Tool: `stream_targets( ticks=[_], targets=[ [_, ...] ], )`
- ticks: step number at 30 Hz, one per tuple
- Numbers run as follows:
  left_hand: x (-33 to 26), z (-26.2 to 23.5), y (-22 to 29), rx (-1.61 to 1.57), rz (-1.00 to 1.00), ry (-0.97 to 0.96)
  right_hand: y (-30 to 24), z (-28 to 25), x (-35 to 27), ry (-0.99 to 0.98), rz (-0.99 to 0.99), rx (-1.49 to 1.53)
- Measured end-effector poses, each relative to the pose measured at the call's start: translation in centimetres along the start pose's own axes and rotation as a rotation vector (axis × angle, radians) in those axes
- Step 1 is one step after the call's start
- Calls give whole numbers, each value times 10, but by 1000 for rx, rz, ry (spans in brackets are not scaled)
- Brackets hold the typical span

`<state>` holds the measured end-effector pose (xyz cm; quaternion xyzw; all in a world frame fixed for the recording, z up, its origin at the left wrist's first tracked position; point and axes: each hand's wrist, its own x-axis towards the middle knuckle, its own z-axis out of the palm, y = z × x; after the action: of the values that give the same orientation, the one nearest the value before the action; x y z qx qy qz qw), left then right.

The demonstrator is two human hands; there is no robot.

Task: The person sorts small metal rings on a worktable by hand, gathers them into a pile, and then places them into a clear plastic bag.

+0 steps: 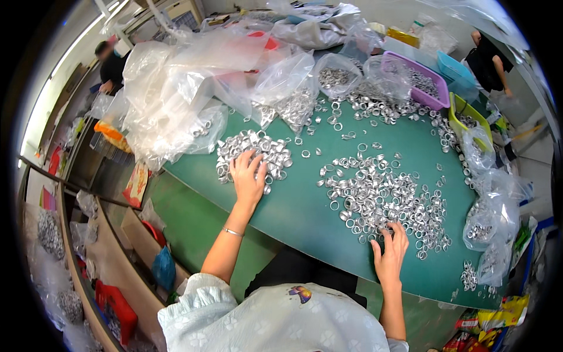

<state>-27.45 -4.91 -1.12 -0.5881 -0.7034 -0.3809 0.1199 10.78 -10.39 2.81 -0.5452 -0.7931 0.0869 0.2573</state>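
Observation:
Two heaps of silver metal rings lie on a green tabletop (293, 217). My left hand (248, 182) rests on the near side of the smaller left heap (261, 146), its fingers spread over the rings. At the near edge of the larger, looser right heap (381, 193) is my right hand (392, 255). Its thumb and fingers are apart and slightly curled, with the fingertips touching or just above the rings. No ring shows clearly held in either hand. Stray rings (337, 117) lie between the heaps and farther back.
Clear plastic bags (164, 100) crowd the table's far left. A purple basket (416, 79) of rings, a yellow-green tray (469, 120) and a blue basket (456, 69) stand far right. Bagged rings (481, 229) line the right edge. Shelving (111, 252) runs along the left; two people are farther off.

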Motion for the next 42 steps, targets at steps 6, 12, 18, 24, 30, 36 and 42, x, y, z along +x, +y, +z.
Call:
stream_targets(
  ticks=[6, 12, 18, 24, 30, 36, 42],
  targets=[
    [-5, 4, 1, -77, -33, 42, 13, -4, -39, 133, 141, -138],
    [-7, 1, -10, -138, 26, 222, 15, 2, -59, 220, 211, -227],
    [-4, -11, 16, -176, 50, 379, 23, 2, -66, 427, 249, -223],
    [-45, -35, 130, -727, 347, 249, 28, 1, -72, 576, 80, 52],
    [-73, 7, 284, -875, 221, -407, 70, 47, -182, 347, -14, 325],
    [-100, 32, 406, -926, 279, -832, 176, 92, -295, -172, 1192, 365],
    [-153, 30, 529, -1000, 440, -1284, 186, 49, -409, -341, 1768, 731]
  ],
)
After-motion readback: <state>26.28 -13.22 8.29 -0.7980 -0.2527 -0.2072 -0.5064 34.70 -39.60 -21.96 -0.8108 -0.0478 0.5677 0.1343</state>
